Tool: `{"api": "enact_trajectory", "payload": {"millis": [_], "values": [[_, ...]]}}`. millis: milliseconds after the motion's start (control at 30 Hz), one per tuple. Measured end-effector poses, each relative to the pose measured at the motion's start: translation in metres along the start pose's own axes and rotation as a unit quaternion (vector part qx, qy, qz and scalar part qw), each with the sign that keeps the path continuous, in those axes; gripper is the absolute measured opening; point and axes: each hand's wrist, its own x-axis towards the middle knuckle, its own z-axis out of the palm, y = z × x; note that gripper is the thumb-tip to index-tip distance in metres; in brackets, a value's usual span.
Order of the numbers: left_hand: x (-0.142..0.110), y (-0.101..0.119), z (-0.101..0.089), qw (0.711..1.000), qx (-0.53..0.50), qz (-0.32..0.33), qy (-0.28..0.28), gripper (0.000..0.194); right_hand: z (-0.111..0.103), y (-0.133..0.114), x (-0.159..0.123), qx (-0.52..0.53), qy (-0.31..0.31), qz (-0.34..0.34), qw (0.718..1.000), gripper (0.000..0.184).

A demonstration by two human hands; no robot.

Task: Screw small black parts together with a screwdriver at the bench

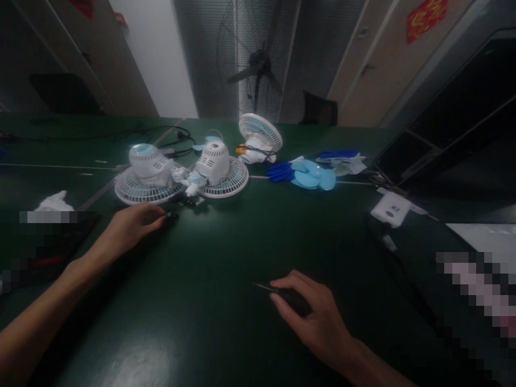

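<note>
My right hand (pixel 312 309) is closed round the dark handle of a screwdriver (pixel 264 287), whose thin metal shaft points left just above the table. Stretched out to the far left, my left hand (pixel 135 224) has thumb and fingers pinched at a small dark piece (pixel 172 216) that is too dim to name. Right behind that hand, a white fan head (pixel 149 169) lies on its round grille. Beside it lies a second fan head (pixel 215 166), also grille down. Some small dark parts (pixel 189 203) lie in front of the two fans.
Farther back stands a tilted third fan (pixel 260 137). Blue gloves (pixel 280 171) and light-blue fan blades (pixel 312 176) lie to its right. A white box (pixel 390 208) with cables sits at right. Crumpled white tissue (pixel 56 201) and a dark tray-like object (pixel 60 247) are at left.
</note>
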Motion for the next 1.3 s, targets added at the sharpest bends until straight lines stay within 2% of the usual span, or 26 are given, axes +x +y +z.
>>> {"api": "enact_trajectory", "payload": {"millis": [400, 567, 733, 833, 967, 1067, 1167, 1300], "values": [[0.004, 0.0, 0.002, 1.0, 0.026, 0.01, 0.002, 0.053, 0.001, 0.003, -0.001, -0.006, -0.005, 0.003, 1.0, 0.013], [0.004, 0.002, 0.0, 1.0, 0.029, 0.005, -0.003, 0.058, 0.001, 0.005, -0.002, -0.004, -0.012, 0.005, 1.0, 0.013], [0.003, 0.007, 0.005, 0.999, -0.022, 0.018, -0.027, 0.055, 0.001, 0.003, -0.001, 0.005, -0.009, 0.004, 1.0, 0.013], [-0.008, 0.037, 0.023, 0.993, -0.079, 0.053, -0.067, 0.044, 0.001, 0.002, 0.001, 0.005, -0.011, 0.004, 1.0, 0.013], [-0.039, 0.106, 0.055, 0.966, -0.138, 0.17, -0.135, 0.023, 0.001, 0.001, 0.001, -0.005, -0.018, 0.002, 1.0, 0.012], [-0.064, 0.147, 0.073, 0.947, -0.159, 0.238, -0.146, 0.013, 0.003, 0.0, 0.0, -0.02, -0.032, -0.009, 0.999, 0.013], [-0.077, 0.163, 0.08, 0.942, -0.171, 0.25, -0.142, 0.012, 0.004, 0.0, -0.001, -0.026, -0.045, -0.017, 0.999, 0.014], [-0.082, 0.161, 0.081, 0.942, -0.174, 0.247, -0.147, 0.013, 0.005, 0.001, -0.001, -0.027, -0.055, -0.017, 0.998, 0.014]]}}
